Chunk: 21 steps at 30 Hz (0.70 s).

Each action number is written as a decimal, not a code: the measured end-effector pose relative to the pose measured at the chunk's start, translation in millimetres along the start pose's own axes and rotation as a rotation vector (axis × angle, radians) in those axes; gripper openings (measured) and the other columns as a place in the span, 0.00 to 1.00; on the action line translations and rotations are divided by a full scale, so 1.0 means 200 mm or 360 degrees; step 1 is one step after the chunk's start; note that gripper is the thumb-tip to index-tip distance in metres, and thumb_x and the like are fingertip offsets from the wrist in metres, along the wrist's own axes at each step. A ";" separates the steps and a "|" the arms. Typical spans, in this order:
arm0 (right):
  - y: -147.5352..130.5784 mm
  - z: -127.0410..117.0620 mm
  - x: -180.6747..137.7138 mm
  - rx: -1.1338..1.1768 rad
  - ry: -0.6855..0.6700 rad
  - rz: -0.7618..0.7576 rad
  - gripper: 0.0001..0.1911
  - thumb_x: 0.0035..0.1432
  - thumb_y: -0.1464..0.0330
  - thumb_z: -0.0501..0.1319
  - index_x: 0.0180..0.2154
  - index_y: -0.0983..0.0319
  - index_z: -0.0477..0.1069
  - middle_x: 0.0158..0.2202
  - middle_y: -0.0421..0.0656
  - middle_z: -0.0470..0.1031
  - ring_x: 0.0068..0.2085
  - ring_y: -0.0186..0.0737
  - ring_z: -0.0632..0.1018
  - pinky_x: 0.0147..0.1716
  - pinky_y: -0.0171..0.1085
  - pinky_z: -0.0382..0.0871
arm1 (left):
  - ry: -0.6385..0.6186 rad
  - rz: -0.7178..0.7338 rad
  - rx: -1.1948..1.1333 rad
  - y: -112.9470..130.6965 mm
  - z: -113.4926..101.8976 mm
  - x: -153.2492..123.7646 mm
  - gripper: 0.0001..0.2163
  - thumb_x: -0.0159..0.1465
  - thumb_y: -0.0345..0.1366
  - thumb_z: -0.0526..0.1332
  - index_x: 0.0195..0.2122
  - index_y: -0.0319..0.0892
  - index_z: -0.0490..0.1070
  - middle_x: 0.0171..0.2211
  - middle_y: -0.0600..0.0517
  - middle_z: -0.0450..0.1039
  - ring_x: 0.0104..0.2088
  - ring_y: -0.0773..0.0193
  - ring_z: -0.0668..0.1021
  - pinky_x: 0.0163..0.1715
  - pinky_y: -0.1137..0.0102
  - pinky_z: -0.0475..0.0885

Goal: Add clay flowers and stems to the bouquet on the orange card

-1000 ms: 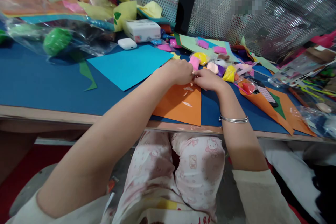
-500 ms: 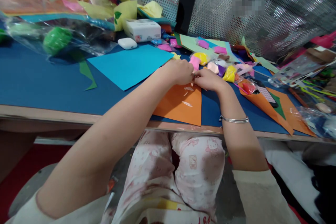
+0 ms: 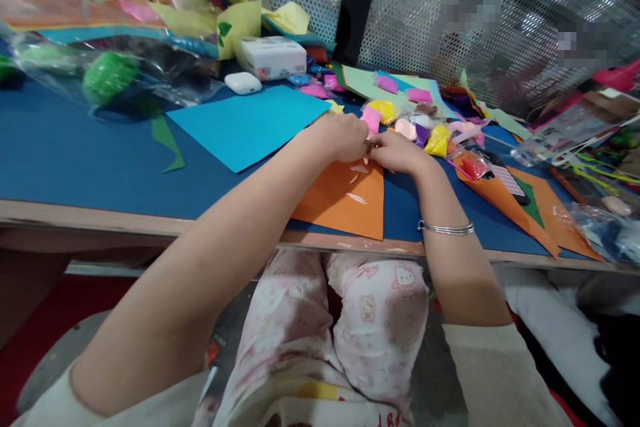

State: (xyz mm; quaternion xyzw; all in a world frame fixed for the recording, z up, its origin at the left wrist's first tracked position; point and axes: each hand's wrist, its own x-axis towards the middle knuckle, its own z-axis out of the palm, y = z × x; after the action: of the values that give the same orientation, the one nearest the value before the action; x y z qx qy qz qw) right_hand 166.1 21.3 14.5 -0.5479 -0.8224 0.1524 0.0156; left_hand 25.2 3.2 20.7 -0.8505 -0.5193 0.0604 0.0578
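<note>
**Fingertips meet over the orange sheet**

Nearest us, our knees sit under the table edge. On the table at 6 o'clock lies the orange sheet, with a few pale smears of clay on it. At its far edge our left hand and right hand come together, fingers curled and tips pinched toward each other; whatever small bit they grip is hidden between them, so we cannot tell what it is. A bangle rings the right wrist.

Just beyond, at 12 to 1 o'clock, clay packets crowd close to our knuckles. At 10 o'clock lies a blue sheet, then an earbud case and a white box. Farthest, a phone leans on the mesh.

The risk we judge: the packets sit so near that a widening elbow or wrist could knock them about, and a soft pinched bit may tear or stick to the fingers.
</note>
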 end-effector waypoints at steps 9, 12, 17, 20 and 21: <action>0.00 0.00 0.00 -0.0032 -0.0008 0.0008 0.08 0.57 0.71 0.56 0.28 0.64 0.72 0.24 0.43 0.73 0.24 0.35 0.70 0.28 0.32 0.60 | 0.0029 0.0002 -0.0036 0.00 0.00 0.00 0.20 0.65 0.34 0.48 0.53 0.37 0.72 0.42 0.39 0.77 0.48 0.48 0.77 0.43 0.65 0.68; 0.00 0.00 0.00 -0.0036 -0.0003 0.0003 0.08 0.57 0.71 0.56 0.28 0.64 0.72 0.24 0.43 0.73 0.24 0.35 0.70 0.28 0.33 0.59 | 0.0028 -0.0013 -0.0079 0.00 0.00 0.00 0.19 0.66 0.34 0.48 0.53 0.36 0.72 0.43 0.39 0.77 0.49 0.47 0.76 0.44 0.64 0.68; -0.01 0.00 -0.01 -0.0038 -0.0008 -0.0001 0.08 0.56 0.71 0.56 0.28 0.64 0.73 0.23 0.43 0.72 0.24 0.35 0.69 0.28 0.33 0.59 | 0.0027 0.0006 -0.0142 0.00 0.00 0.00 0.20 0.66 0.34 0.48 0.54 0.33 0.71 0.47 0.35 0.75 0.51 0.43 0.76 0.46 0.60 0.69; -0.01 0.00 -0.01 -0.0034 -0.0009 -0.0001 0.08 0.57 0.71 0.56 0.29 0.64 0.73 0.23 0.43 0.72 0.24 0.35 0.69 0.28 0.32 0.59 | -0.0004 0.0005 -0.0088 0.00 0.00 0.00 0.20 0.66 0.34 0.48 0.53 0.35 0.72 0.46 0.37 0.75 0.52 0.45 0.76 0.46 0.62 0.69; -0.01 0.00 -0.01 -0.0035 -0.0008 -0.0001 0.08 0.57 0.71 0.56 0.29 0.64 0.73 0.23 0.43 0.72 0.24 0.35 0.70 0.28 0.32 0.59 | -0.0011 0.0000 -0.0067 0.00 -0.01 0.00 0.20 0.66 0.34 0.48 0.53 0.36 0.72 0.45 0.38 0.76 0.51 0.46 0.76 0.45 0.63 0.68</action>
State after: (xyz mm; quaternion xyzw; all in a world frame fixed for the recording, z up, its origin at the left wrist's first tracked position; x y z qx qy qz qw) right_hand 165.8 20.1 15.7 -0.5475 -0.8242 0.1446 0.0076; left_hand 25.2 2.7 22.0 -0.8513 -0.5206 0.0525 0.0380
